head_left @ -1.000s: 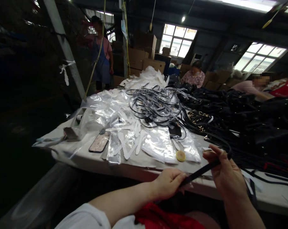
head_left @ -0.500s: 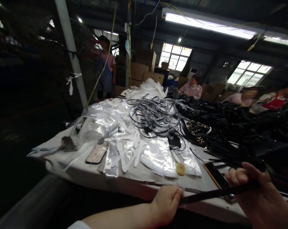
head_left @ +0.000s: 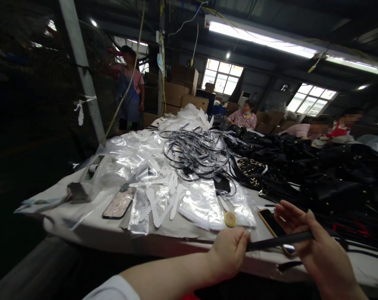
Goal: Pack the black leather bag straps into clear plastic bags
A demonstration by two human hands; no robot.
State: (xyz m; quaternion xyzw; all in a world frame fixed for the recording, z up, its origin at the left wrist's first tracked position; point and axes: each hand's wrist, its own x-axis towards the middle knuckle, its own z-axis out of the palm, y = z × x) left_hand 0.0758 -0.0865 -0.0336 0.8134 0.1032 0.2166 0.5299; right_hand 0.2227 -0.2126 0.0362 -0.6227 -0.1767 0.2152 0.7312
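Note:
My left hand [head_left: 229,252] is closed round one end of a black strap [head_left: 278,241] at the table's front edge. The strap runs right to my right hand [head_left: 316,241], where it passes between the thumb and palm; the fingers of that hand are stretched and apart. Behind the right hand lies a phone with a yellow edge [head_left: 271,223]. A round yellow item [head_left: 230,218] sits just beyond my left hand, beside clear plastic bags [head_left: 201,204].
Coiled wrapped straps [head_left: 195,152] lie mid-table, with black bags [head_left: 326,171] heaped at the right. At the left are a patterned phone [head_left: 118,202] and white serrated strips [head_left: 159,212]. A person in an apron [head_left: 129,98] stands beyond; others sit at the far right.
The view has shifted right. My right hand has opened its fingers and moved nearer my left hand, and a loose black strap end now shows below the strap.

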